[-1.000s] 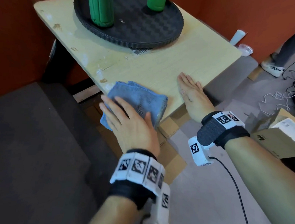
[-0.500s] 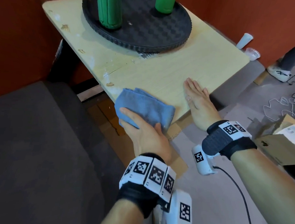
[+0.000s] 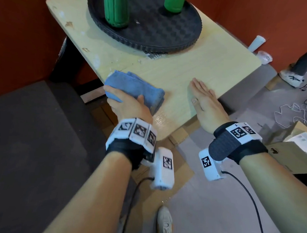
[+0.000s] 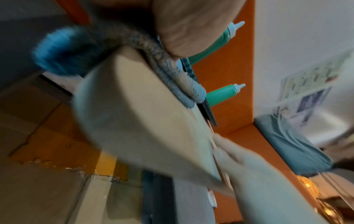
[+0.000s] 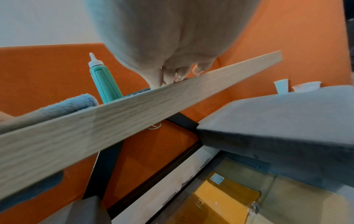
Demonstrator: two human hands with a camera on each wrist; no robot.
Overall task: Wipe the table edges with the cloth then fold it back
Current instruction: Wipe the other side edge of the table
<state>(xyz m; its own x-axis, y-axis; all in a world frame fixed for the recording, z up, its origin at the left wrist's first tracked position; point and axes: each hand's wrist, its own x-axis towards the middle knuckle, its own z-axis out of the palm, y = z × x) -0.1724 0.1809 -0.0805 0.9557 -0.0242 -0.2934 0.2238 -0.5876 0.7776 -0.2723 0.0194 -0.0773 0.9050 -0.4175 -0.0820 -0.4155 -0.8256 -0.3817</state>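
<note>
The edge-wiping step is judged in hand: the cloth (image 3: 133, 88) is grasped in the left grip (image 3: 127, 106) at the surface (image 3: 212, 69) edge, the right grip (image 3: 205, 101) is laid flat and released, and a further stroke along the edge is called for next.

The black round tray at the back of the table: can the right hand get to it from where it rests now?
Probably yes. The right hand lies flat on the table, and only bare tabletop shows between it and the black round tray. The left hand and the cloth are off to the side.
</note>
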